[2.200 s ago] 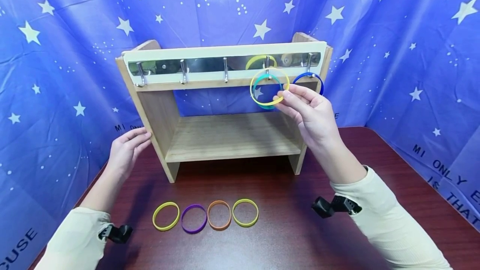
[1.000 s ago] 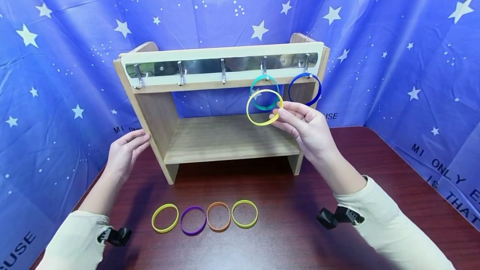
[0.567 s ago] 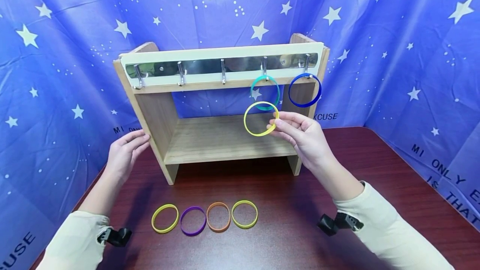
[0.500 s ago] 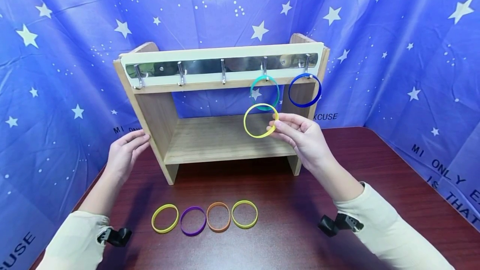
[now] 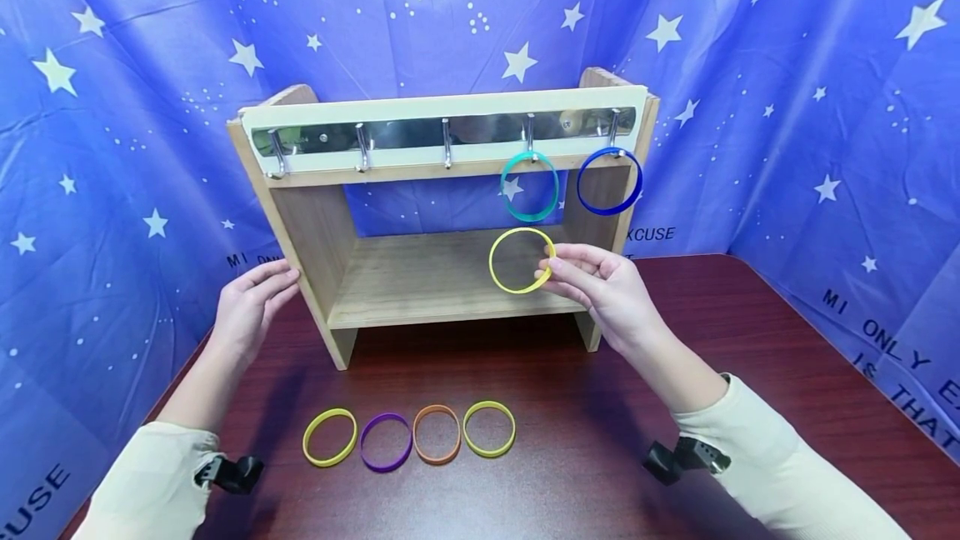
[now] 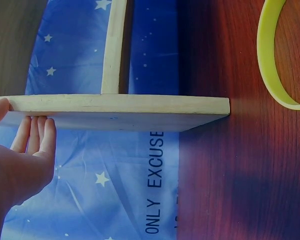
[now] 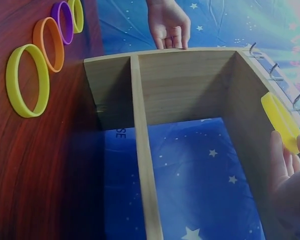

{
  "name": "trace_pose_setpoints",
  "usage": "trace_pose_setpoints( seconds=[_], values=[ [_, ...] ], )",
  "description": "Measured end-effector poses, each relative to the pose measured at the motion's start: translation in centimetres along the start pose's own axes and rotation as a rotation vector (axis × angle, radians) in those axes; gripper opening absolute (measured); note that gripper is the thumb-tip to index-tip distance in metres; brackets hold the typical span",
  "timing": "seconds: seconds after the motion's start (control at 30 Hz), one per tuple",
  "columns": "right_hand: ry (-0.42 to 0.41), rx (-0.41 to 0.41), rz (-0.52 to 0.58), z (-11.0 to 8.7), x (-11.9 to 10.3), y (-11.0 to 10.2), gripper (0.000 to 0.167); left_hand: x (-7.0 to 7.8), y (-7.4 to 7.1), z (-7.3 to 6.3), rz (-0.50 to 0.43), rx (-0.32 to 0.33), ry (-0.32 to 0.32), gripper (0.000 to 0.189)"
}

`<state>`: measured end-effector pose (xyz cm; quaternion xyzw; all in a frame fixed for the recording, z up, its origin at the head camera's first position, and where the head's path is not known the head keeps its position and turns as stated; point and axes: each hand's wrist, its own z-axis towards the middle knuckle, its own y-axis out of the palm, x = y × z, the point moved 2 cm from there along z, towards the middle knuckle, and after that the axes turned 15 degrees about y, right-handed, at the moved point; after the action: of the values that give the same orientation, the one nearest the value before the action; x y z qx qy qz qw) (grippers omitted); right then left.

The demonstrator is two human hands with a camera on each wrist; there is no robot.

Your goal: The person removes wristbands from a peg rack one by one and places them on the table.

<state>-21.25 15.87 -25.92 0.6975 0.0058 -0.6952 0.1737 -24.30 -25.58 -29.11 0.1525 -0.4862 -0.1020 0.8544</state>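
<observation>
A yellow silicone wristband (image 5: 495,280) is pinched by its right side between the thumb and fingers of my right hand (image 5: 622,298), in front of the wooden rack's shelf (image 5: 420,282). Just above it, a teal wristband (image 5: 506,199) hangs from the fourth hook, and a blue wristband (image 5: 640,190) from the rightmost hook. My left hand (image 5: 247,302) touches the rack's left side panel (image 6: 155,104); its fairly straight fingers rest on the outer face, with the thumb at the front edge. In the right wrist view the held wristband (image 7: 280,122) appears edge-on, the right hand partly cut off.
On the dark wooden table (image 5: 600,465), in front of the rack, a row holds a yellow wristband (image 5: 307,450), a purple one (image 5: 363,450), an orange one (image 5: 417,444) and another yellow one (image 5: 513,440). Three hooks on the left carry nothing. A starry blue curtain (image 5: 420,32) surrounds the table.
My right hand has moved down from the hook strip with the yellow wristband, which first overlapped the teal one and now sits below it. The left hand stays on the side panel.
</observation>
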Motion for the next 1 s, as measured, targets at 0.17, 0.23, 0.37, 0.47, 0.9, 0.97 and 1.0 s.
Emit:
trace_pose_setpoints(
  seconds=[0.17, 0.23, 0.37, 0.47, 0.9, 0.97, 1.0],
  values=[
    [0.027, 0.019, -0.003, 0.0, 0.4, -0.2, 0.021, 0.0, 0.0, 0.0, 0.002, 0.002, -0.006, 0.029],
    [0.033, 0.022, -0.004, 0.0, 0.5, -0.3, 0.020, 0.1, 0.0, 0.0, -0.001, 0.003, -0.008, 0.029],
    [0.046, 0.024, -0.014, -0.1, 0.9, -0.5, 0.021, 0.1, 0.0, 0.0, -0.010, 0.001, -0.007, 0.030],
    [0.061, 0.029, -0.028, -0.1, 1.1, -0.6, 0.020, 0.1, 0.0, 0.0, -0.011, -0.001, -0.004, 0.030],
    [0.114, 0.042, -0.068, -0.3, 2.6, -1.4, 0.015, 0.0, -0.1, -0.1, 0.011, -0.003, -0.003, 0.030],
    [0.117, 0.045, -0.070, -0.3, 3.0, -1.5, 0.014, 0.0, 0.0, 0.0, 0.018, -0.004, -0.002, 0.030],
    [0.118, 0.047, -0.073, -0.3, 3.2, -1.6, 0.013, 0.0, 0.0, 0.0, 0.023, -0.005, -0.001, 0.029]
  ],
)
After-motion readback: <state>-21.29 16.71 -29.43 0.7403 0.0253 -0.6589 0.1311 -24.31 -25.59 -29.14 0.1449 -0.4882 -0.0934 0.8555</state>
